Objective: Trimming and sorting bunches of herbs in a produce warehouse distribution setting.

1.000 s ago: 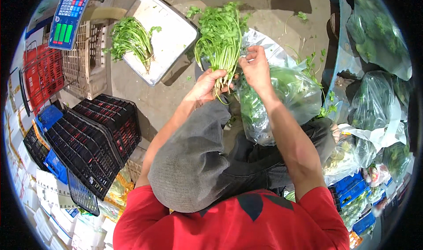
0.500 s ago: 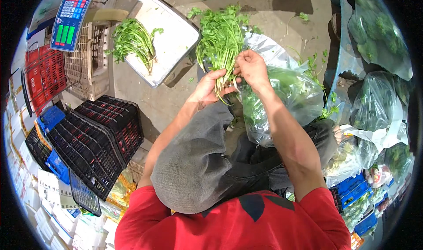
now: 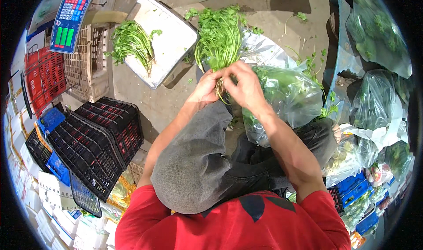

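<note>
My left hand is closed around the root end of a bunch of coriander-like herbs. Its leaves point away from me, and thin brownish roots hang below the fingers above my knee. My right hand lies across the stems beside the left thumb, fingers curled in against them; its fingertips are partly hidden. Just right of it, a clear plastic bag full of greens rests by my leg. A second, smaller herb bunch lies on a white weighing tray to the left.
A scale display stands at far left, near a red basket and a beige crate. Black crates sit nearer me. Bagged greens line the right side. Loose sprigs are scattered on the floor.
My right hand has moved left and slightly down, from the bunch's right edge to across the stems by my left thumb. The left hand keeps its hold.
</note>
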Tool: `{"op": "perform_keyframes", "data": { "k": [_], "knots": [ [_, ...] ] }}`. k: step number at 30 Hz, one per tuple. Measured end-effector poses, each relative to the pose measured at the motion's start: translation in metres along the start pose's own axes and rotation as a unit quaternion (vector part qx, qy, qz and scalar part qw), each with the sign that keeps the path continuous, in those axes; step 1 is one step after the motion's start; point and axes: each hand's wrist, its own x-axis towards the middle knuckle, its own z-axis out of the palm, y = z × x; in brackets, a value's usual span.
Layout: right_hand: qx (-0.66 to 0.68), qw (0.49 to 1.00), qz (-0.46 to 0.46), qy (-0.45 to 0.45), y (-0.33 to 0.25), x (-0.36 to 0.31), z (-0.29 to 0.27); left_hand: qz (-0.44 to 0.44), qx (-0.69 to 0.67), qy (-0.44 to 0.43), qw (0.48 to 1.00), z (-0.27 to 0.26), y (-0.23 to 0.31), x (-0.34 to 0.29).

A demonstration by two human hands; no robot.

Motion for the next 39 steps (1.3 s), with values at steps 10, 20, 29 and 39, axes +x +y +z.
{"op": "perform_keyframes", "data": {
  "k": [10, 20, 29, 39],
  "knots": [
    [0.371, 0.904, 0.126, -0.172, -0.038, -0.013, -0.043, 0.021, 0.042, 0.055, 0.997, 0.009, 0.008, -0.009],
    [0.071, 0.976, 0.205, 0.012, 0.008, 0.018, -0.01, 0.035, 0.156, -0.02, 0.987, 0.0, 0.009, -0.013],
    [-0.076, 0.997, -0.032, -0.012, -0.007, 0.03, -0.013, 0.033, 0.089, -0.019, 0.995, 0.008, 0.006, -0.016],
    [0.197, 0.977, 0.071, -0.032, -0.015, 0.011, -0.011, -0.024, -0.076, -0.061, 0.995, 0.007, 0.009, -0.016]
  ]
}}
